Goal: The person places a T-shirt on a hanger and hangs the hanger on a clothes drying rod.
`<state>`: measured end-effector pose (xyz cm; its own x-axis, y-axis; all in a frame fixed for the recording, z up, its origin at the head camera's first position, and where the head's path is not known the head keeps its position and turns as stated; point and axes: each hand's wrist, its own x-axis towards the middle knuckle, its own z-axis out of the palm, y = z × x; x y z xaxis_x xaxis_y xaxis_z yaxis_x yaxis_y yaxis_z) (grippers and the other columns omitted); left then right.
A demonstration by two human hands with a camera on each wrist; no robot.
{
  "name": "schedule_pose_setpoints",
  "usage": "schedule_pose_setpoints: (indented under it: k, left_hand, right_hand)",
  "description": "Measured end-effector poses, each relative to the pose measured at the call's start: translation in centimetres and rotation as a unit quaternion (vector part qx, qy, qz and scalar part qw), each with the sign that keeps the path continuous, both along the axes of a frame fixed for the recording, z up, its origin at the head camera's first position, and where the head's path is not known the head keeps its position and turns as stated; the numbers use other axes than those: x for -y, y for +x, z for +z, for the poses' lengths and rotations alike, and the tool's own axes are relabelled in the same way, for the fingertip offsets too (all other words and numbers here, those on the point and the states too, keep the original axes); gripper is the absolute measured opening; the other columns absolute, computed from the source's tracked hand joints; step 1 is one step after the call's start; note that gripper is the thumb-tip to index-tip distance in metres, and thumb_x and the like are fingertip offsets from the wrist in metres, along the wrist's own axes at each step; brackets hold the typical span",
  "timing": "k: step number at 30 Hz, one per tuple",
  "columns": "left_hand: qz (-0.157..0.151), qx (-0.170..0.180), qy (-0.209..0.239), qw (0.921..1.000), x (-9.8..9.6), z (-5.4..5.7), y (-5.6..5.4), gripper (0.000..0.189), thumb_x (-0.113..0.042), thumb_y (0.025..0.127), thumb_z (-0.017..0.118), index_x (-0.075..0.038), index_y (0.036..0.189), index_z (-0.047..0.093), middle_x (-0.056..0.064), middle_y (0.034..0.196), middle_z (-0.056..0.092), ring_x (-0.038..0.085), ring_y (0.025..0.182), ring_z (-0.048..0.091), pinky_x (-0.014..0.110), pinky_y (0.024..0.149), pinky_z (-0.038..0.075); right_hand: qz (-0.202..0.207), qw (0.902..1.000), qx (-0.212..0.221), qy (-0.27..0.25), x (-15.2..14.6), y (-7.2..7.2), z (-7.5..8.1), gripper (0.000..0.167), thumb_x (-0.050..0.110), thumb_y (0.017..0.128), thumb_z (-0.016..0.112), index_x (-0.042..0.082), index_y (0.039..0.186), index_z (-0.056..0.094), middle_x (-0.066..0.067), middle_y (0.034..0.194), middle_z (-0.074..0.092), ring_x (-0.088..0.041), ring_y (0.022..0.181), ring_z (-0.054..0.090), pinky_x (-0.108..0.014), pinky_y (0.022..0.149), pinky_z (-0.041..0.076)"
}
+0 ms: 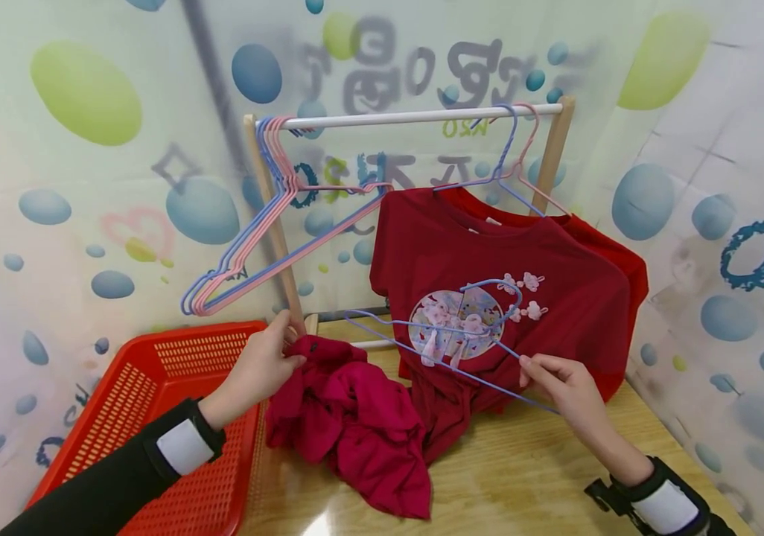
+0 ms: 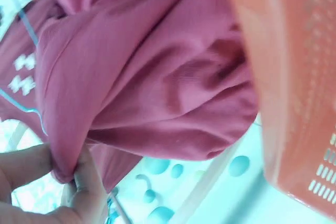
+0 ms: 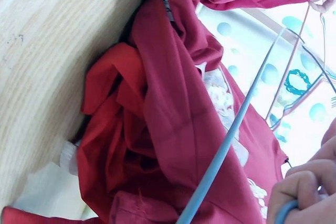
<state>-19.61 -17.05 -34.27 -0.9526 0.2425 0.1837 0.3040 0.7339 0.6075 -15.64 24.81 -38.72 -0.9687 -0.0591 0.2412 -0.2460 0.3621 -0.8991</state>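
Note:
My left hand (image 1: 263,363) pinches the upper edge of a crumpled magenta garment (image 1: 362,417), part of which lies on the table. In the left wrist view, thumb and fingers nip a fold of this garment (image 2: 142,77). A blue hanger (image 1: 449,365) is in my right hand (image 1: 566,387), gripped by one sloping arm, its hook upward. That hanger stands in front of a dark red T-shirt (image 1: 409,246) with a round printed picture, which hangs from the rack. In the right wrist view my right hand (image 3: 310,187) has its fingers curled round the blue wire.
A white rail (image 1: 389,117) on wooden posts carries several pink and blue hangers (image 1: 248,238) at its left end. Behind the dark red shirt hangs a brighter red one (image 1: 635,275). To the left sits a red plastic basket (image 1: 144,372). The wooden table (image 1: 516,476) lies below.

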Motion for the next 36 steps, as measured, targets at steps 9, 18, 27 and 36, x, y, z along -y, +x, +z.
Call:
schedule_pose_setpoints:
  k: [9,18,27,36]
  left_hand:
    - [0.001,0.069,0.169,0.9832,0.4,4.0,1.8,0.019,-0.018,0.091,0.064,-0.011,0.106,0.055,0.003,0.09,0.068,0.017,0.082,0.059,0.027,0.065,0.045]
    - [-0.036,0.097,0.305,0.9465,0.0,4.6,2.3,0.011,-0.015,0.101,0.044,-0.008,0.108,0.047,0.001,0.076,0.053,0.012,0.064,0.048,0.024,0.057,0.041]
    - [-0.041,0.139,0.261,0.9542,0.2,4.1,3.0,0.047,-0.009,0.082,0.072,-0.01,0.125,0.05,0.009,0.117,0.061,0.023,0.094,0.053,0.031,0.076,0.046]
    - [-0.094,0.168,0.246,0.95,0.9,3.7,3.6,0.059,0.013,0.084,0.055,-0.013,0.134,0.038,0.011,0.131,0.054,0.028,0.111,0.05,0.03,0.077,0.048]
  right_hand:
    - [0.02,0.9969,-0.062,-0.044,-0.6,0.8,1.0,0.027,0.006,0.098,0.048,-0.001,0.074,0.059,-0.003,0.052,0.032,-0.02,0.046,0.027,-0.033,0.044,0.026]
    - [0.089,0.9892,-0.084,-0.08,-1.1,0.9,1.2,0.028,-0.001,0.098,0.042,0.003,0.076,0.059,-0.004,0.054,0.033,-0.019,0.044,0.024,-0.032,0.042,0.024]
    - [0.121,0.9877,-0.077,-0.062,-1.0,1.0,0.9,0.028,-0.003,0.098,0.041,0.002,0.076,0.058,-0.007,0.055,0.036,-0.021,0.045,0.026,-0.032,0.041,0.026]
    - [0.118,0.9876,-0.079,-0.067,-1.1,1.0,0.7,0.029,-0.003,0.097,0.041,0.004,0.076,0.06,-0.005,0.054,0.038,-0.023,0.044,0.026,-0.035,0.04,0.025]
